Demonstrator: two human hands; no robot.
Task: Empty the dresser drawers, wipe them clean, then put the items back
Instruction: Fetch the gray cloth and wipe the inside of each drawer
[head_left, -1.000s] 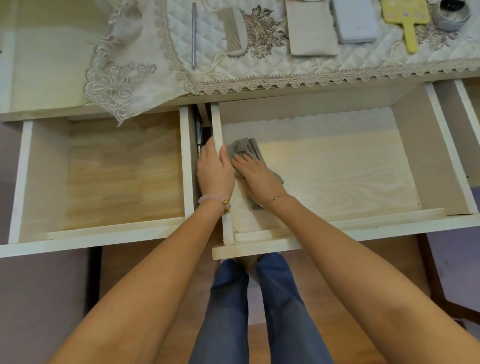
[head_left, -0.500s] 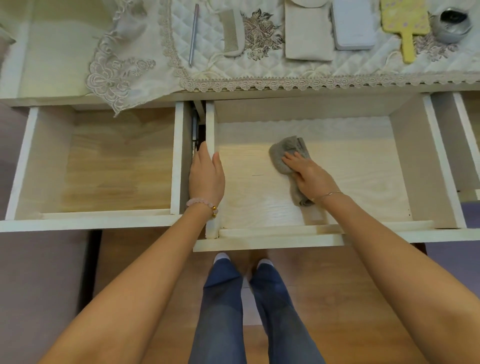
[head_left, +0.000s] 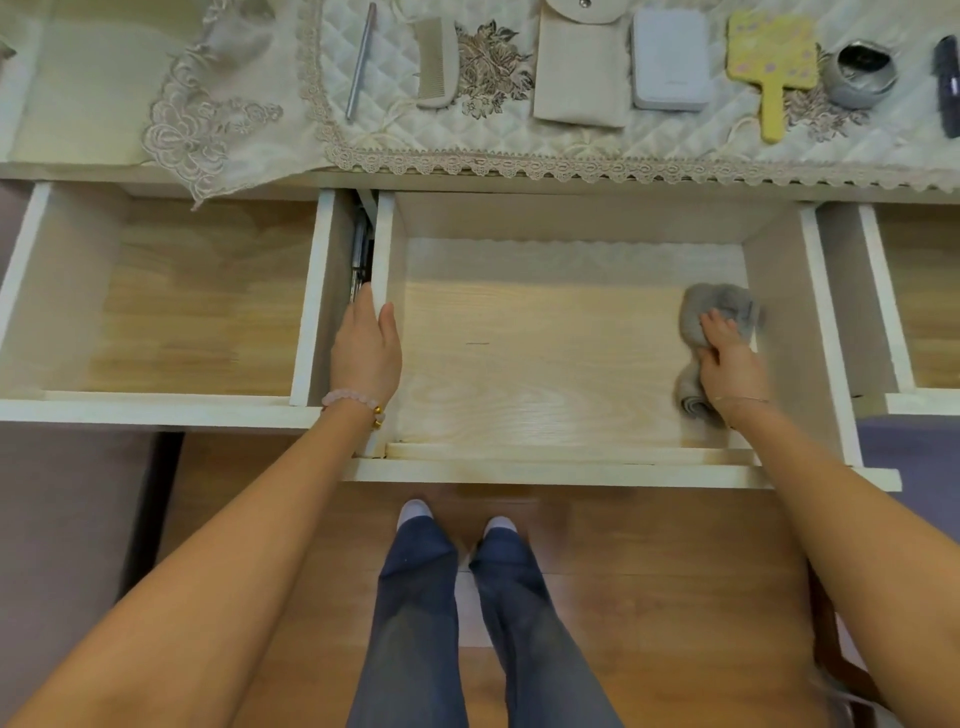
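Note:
The middle drawer (head_left: 545, 470) is pulled out, and its pale wooden floor holds only a grey cloth (head_left: 714, 306) near the right wall. My right hand (head_left: 732, 358) lies flat on the cloth and presses it onto the drawer floor. My left hand (head_left: 366, 348) rests along the top of the drawer's left wall, fingers straight and thumb on the inner side. The left drawer (head_left: 156, 410) also stands out and shows only bare wood. Part of the right drawer (head_left: 924, 402) is pulled out at the frame edge.
On the dresser's quilted lace cover (head_left: 519, 156) lie a metal pen (head_left: 361, 62), a comb (head_left: 439, 62), a beige pouch (head_left: 579, 67), a white box (head_left: 670, 60), a yellow hand mirror (head_left: 771, 57) and a silver jar (head_left: 860, 67). My legs stand below the middle drawer.
My right hand has slid the cloth from the left side of the middle drawer across to its right side. My left hand has stayed on the left wall.

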